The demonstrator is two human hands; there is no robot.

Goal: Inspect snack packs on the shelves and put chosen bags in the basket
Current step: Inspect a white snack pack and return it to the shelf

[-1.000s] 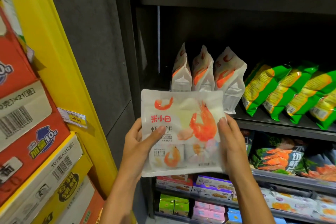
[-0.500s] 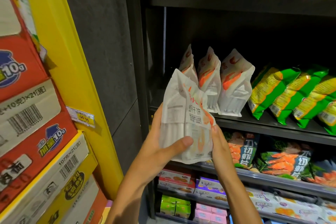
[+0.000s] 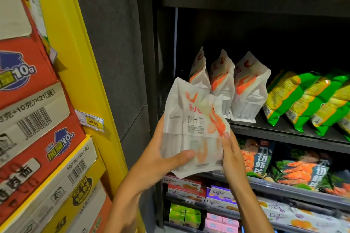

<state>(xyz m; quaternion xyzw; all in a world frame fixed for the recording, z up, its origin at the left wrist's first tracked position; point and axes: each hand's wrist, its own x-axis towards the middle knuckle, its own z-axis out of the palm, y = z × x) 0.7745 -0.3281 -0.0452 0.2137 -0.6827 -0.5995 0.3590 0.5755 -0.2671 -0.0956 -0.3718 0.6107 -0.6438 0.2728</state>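
White, crinkly plastic shrimp-cracker pouch (image 3: 193,128) is held upright before the dark metal shelf (image 3: 284,134), gripped at its lower sides: left hand (image 3: 162,159) with thumb curled across the front, right hand (image 3: 230,154) pinching the opposite edge. It looks light, soft-walled and its contents likely fragile; side seams offer the safest hold.

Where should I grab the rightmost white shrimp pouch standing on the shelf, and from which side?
Pinch the flat sealed top edge of the rightmost white shrimp pouch, coming from the front and above. It stands upright on its wide base, tapering to a thin top, with open dark space overhead. Its left side sits close to the neighbouring pouch and green bags crowd its right, so the sides look tight.
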